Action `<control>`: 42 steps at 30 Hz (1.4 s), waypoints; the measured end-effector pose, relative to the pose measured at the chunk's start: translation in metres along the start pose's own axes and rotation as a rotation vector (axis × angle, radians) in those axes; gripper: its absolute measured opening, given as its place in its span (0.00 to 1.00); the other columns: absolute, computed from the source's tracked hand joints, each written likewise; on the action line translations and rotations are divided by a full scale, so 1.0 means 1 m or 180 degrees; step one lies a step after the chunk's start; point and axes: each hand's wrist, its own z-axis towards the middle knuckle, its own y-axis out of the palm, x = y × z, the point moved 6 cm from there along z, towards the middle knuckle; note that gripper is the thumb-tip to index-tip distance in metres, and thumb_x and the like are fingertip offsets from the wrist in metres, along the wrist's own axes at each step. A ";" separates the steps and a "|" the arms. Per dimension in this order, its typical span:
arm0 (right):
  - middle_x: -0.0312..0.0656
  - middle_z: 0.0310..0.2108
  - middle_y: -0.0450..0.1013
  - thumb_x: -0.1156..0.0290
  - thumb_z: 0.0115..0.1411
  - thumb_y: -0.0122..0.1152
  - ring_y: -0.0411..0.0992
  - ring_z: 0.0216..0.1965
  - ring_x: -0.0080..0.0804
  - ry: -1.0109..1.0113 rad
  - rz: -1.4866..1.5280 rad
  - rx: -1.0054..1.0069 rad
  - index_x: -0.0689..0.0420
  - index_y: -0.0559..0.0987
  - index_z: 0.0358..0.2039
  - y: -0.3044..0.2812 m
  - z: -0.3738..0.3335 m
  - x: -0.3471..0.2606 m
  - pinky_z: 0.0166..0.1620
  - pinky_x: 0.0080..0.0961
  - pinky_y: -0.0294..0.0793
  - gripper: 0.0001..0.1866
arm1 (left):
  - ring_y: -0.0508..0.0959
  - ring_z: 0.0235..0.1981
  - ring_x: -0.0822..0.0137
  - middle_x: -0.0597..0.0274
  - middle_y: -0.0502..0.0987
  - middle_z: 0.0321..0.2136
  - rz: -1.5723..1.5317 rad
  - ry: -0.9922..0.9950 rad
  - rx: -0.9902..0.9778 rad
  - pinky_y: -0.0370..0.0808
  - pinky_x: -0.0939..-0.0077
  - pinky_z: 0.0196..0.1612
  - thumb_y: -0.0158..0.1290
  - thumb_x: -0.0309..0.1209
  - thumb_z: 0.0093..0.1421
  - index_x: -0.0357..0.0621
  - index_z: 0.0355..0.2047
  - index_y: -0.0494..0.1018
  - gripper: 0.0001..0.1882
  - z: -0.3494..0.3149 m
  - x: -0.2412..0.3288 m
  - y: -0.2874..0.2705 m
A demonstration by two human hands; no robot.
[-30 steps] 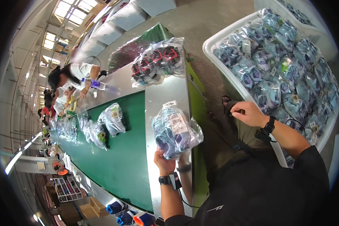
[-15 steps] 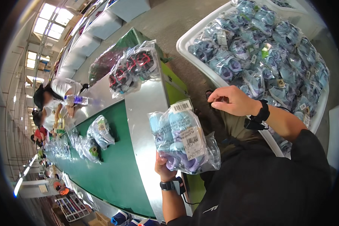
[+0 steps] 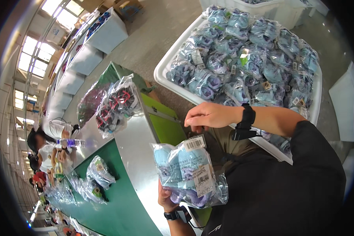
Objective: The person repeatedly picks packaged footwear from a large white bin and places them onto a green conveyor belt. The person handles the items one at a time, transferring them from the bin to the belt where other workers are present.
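A clear plastic bag of light blue and purple shoes [image 3: 181, 165] rests in my left hand [image 3: 167, 200], whose fingers go round its lower left side. A white barcode label sits at the bag's top, and printed text covers its front. My right hand [image 3: 208, 117] hovers beyond the bag, between the metal table edge and the white tub; its fingers are curled in with nothing visible in them. More bagged light blue and purple shoes [image 3: 220, 63] are heaped in the big white tub [image 3: 161, 72] on the right.
A green conveyor belt [image 3: 118, 188] with a metal rim [image 3: 133, 157] runs along my left and carries several bagged items [image 3: 100, 173]. Bagged black and red shoes [image 3: 120, 102] lie at its end. A water bottle [image 3: 70, 142] and other people are farther left; white bins [image 3: 106, 33] line the aisle.
My view has swung to the right, so the tub and table shift left in the picture. The bag stays in my left hand. My right hand's fingers have drawn closer together.
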 end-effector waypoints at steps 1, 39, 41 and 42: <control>0.39 0.35 0.81 0.54 0.72 0.54 0.79 0.35 0.25 0.0017 0.0057 -0.0084 0.61 0.81 0.47 0.003 0.001 -0.003 0.38 0.24 0.79 0.21 | 0.71 0.63 0.45 0.41 0.66 0.65 0.0008 0.0004 -0.0029 0.69 0.53 0.66 0.54 0.37 0.45 0.31 0.72 0.50 0.53 -0.001 0.002 0.002; 0.33 0.35 0.76 0.49 0.72 0.54 0.75 0.36 0.22 0.0553 0.1287 -0.0515 0.54 0.80 0.46 0.029 0.008 0.007 0.35 0.26 0.80 0.20 | 0.75 0.58 0.48 0.42 0.71 0.60 -0.0599 -0.0147 -0.0056 0.73 0.56 0.61 0.54 0.38 0.50 0.28 0.68 0.57 0.46 0.009 -0.010 0.012; 0.33 0.36 0.76 0.50 0.72 0.54 0.75 0.37 0.22 0.0570 0.1315 -0.0476 0.54 0.80 0.46 0.029 0.010 0.011 0.35 0.27 0.80 0.20 | 0.75 0.58 0.48 0.42 0.71 0.61 -0.0590 -0.0180 0.0052 0.73 0.55 0.62 0.54 0.37 0.51 0.30 0.68 0.57 0.45 0.008 -0.010 0.013; 0.33 0.36 0.76 0.50 0.72 0.54 0.75 0.37 0.23 0.0578 0.1329 -0.0446 0.54 0.80 0.46 0.029 0.010 0.013 0.36 0.27 0.80 0.19 | 0.75 0.58 0.48 0.42 0.71 0.61 -0.0618 -0.0183 0.0046 0.73 0.54 0.62 0.53 0.37 0.51 0.30 0.68 0.57 0.45 0.007 -0.011 0.015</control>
